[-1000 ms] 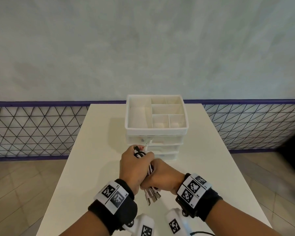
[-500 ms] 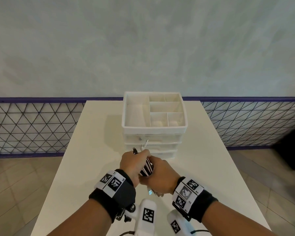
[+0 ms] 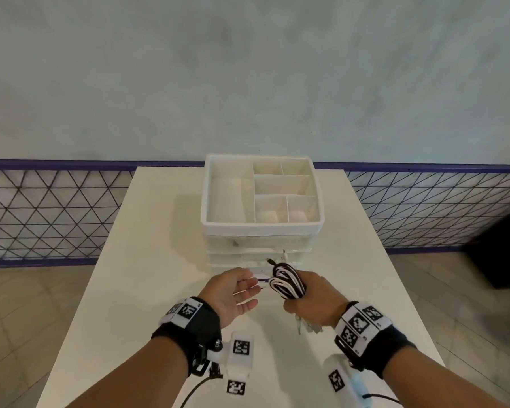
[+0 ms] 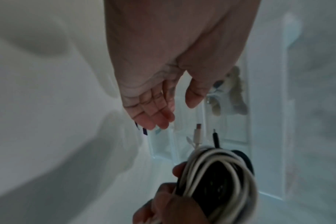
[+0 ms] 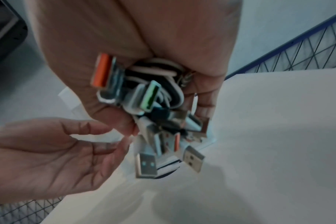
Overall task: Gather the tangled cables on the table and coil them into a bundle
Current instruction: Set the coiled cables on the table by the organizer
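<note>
My left hand (image 3: 233,293) hovers palm up over the desk (image 3: 147,260), its fingers (image 4: 153,115) straight and holding nothing, just beside the cable bundle (image 3: 287,282) at its 3 o'clock. My right hand (image 3: 315,298) has its fingers (image 5: 205,97) curled tight round that black-and-white coil, with USB plugs (image 5: 150,165) sticking out at the wrist end. At 12 o'clock from both hands stands the white drawer organizer (image 3: 262,225), near the coil

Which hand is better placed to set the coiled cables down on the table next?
Right. The right hand already grips the cable bundle above the table, its USB plugs hanging below the fist. The left hand is open beside it, holding nothing.
</note>
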Tool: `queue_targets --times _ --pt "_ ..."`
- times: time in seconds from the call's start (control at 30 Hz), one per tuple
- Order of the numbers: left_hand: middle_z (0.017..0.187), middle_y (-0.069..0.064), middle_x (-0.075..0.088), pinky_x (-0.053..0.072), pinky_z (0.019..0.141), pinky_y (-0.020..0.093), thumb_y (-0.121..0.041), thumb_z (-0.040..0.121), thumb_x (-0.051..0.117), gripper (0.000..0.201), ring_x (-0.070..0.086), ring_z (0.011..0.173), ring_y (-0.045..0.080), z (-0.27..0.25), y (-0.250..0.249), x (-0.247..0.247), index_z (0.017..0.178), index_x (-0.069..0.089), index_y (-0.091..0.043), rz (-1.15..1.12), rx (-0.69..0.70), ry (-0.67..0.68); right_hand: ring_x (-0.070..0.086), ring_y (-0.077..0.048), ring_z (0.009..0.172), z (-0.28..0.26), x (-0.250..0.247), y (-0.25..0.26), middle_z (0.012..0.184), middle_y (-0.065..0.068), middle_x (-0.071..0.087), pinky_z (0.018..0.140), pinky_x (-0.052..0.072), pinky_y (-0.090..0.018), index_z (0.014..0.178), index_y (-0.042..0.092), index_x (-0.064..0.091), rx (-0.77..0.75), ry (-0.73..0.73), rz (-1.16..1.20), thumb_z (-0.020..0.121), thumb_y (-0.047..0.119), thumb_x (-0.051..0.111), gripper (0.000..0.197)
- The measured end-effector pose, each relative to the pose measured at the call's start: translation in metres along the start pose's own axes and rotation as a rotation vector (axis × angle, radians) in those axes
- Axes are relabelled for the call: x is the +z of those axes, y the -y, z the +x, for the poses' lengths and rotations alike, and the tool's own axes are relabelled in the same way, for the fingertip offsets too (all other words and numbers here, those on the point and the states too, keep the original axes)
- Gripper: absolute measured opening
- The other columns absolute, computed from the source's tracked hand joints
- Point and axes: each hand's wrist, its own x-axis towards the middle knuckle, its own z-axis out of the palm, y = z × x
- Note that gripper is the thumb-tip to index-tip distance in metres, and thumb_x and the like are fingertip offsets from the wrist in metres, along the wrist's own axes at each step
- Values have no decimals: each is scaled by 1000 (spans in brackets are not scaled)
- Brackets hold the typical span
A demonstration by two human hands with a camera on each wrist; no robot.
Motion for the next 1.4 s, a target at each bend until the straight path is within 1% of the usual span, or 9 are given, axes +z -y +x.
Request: queue_targets --times 0.13,0.3,0.43,0.67,0.87,0.97,1.1,1.27,1.4 --pt "90 11 64 49 72 38 -5 87 62 5 60 75 24 19 -4 17 88 58 -8 -174 -40 61 65 -12 68 -1 -12 -7 73 6 68 67 55 -28 75 36 58 -16 12 1 71 17 69 23" --pt "89 7 64 45 77 38 -25 79 79 29 61 82 23 19 12 16 101 62 -15 -93 -51 96 71 -21 65 -11 -20 -3 69 6 68 62 60 -34 73 42 57 -86 19 -32 67 19 68 26" --pt "86 1 64 42 77 36 -33 73 82 37 60 89 22 0 43 -5 101 64 -18 -13 -71 122 59 0 41 -18 -33 13 55 10 61 40 43 -11 80 36 59 -172 23 -89 73 12 69 27" --pt "83 0 65 42 76 36 -41 77 77 35 59 87 21 -28 74 -17 106 66 -24 30 -33 106 66 -18 77 17 -25 44 83 9 70 70 53 -31 98 32 60 -270 43 -411 71 30 67 28" --pt "83 0 70 44 72 30 -36 88 67 20 65 76 15 -57 41 -19 94 65 -16 595 114 146 62 -22 79 61 16 41 88 3 66 68 49 -29 99 23 63 -221 168 -679 76 27 69 24" --pt "86 -1 72 49 76 27 -14 89 65 7 66 79 11 -62 17 -16 89 70 -17 813 542 77 64 -24 83 71 27 40 93 -2 69 68 45 -29 96 20 64 -242 191 -709 80 26 69 18" --pt "132 2 59 38 107 31 -12 96 55 37 51 122 19 -45 7 -17 133 57 -14 1306 1024 -47 68 -26 88 78 33 36 96 -4 71 78 56 -35 101 20 67 -246 201 -645 75 17 71 26" --pt "142 5 47 40 104 40 -31 102 42 48 42 130 26 -16 18 -18 147 35 -14 1701 901 -65 65 -28 86 78 33 30 89 -3 60 77 56 -35 97 12 66 -239 173 -544 75 13 74 23" --pt "138 6 48 44 96 42 -31 103 39 44 47 122 28 -5 13 -13 145 40 -17 1764 794 -101 60 -24 95 66 22 22 104 -5 60 87 53 -39 110 13 66 -227 145 -405 75 16 76 36"
